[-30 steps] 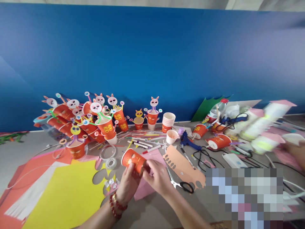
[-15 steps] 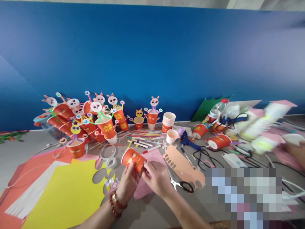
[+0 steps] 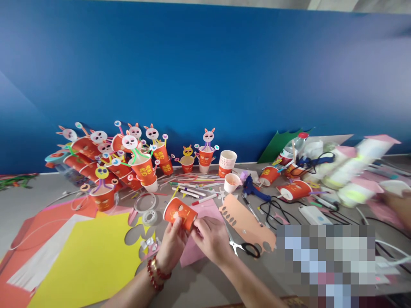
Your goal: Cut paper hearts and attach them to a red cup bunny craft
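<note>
A red paper cup [image 3: 181, 212] with gold print lies tilted on its side between my hands, its mouth turned to the left. My left hand [image 3: 173, 248] is wrapped round it from below, thumb on the printed wall. At the cup's base on the right, the fingers of my right hand [image 3: 210, 239] are pinched together; what they pinch, if anything, is hidden. A thin yellow strip shows at the cup's rim. Under the hands lies a pink paper sheet [image 3: 195, 252]. Scissors [image 3: 245, 248] with black handles rest right of my right hand.
Red cups with paper rabbit heads [image 3: 141, 167] crowd the back left. A stack of paper cups [image 3: 227, 160] stands behind the markers [image 3: 189, 191]. A blue glue gun [image 3: 257, 190] and black cables are at right, near another person's hand [image 3: 396, 209]. Yellow paper [image 3: 86, 261] covers the left.
Both hands and the cup stay in nearly the same place. Only a very slight shift of the view and hands shows.
</note>
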Available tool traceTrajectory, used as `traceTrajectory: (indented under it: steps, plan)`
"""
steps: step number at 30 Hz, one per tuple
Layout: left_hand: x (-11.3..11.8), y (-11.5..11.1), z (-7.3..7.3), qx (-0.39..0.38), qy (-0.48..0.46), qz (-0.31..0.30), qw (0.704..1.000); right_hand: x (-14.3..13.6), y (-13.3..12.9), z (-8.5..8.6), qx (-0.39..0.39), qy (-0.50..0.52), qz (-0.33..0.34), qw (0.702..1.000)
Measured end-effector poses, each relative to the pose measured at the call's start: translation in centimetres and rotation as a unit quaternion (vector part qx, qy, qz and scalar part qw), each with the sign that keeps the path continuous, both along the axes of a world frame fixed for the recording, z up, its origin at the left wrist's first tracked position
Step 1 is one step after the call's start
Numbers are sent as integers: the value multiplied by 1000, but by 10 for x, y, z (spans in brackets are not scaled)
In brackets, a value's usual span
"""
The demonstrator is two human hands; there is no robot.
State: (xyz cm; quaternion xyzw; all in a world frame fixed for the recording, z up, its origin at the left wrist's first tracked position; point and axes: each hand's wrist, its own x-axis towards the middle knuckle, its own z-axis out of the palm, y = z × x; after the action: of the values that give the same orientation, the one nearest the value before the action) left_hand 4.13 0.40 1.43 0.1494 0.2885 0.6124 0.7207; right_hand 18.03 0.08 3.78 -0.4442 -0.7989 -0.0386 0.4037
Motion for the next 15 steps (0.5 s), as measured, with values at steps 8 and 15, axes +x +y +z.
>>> traceTrajectory:
  steps: [8,15]
  plan:
    - [0,-2,1,49,9,-35,998,-3,0,0,-205,216,54,953]
    - [2,-2,6,58,-1,-39,998,-8,3,2,-340,355,69,868]
